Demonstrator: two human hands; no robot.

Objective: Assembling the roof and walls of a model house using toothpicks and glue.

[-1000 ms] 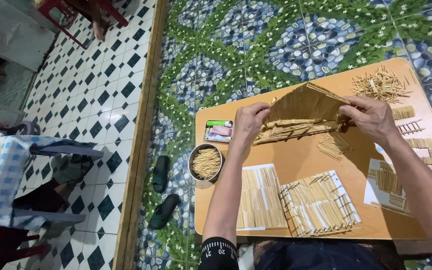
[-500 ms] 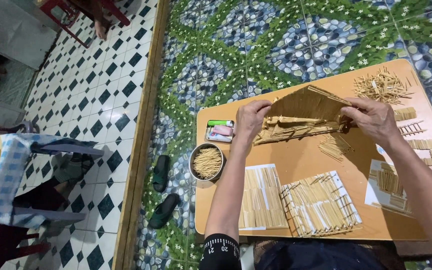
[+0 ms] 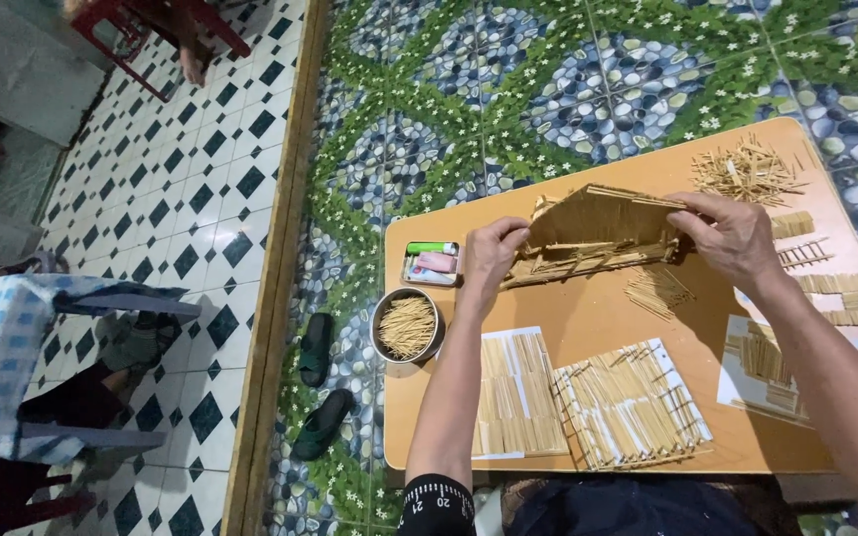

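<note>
Stick-built model roof (image 3: 603,223) is resting near the middle of the wooden table (image 3: 598,318) while the left hand (image 3: 494,253) and right hand (image 3: 732,236) are pinching its ends, and uneven squeezing is likely risking cracked glue joints.

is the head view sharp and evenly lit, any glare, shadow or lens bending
Head view: mostly sharp, with even, soft light; faint glare on the orange wooden table; soft shadows under the thin-stick roof-shaped model held between the left hand and right hand; wide-angle bending curves the table edges and the black-and-white tiled floor.
</note>
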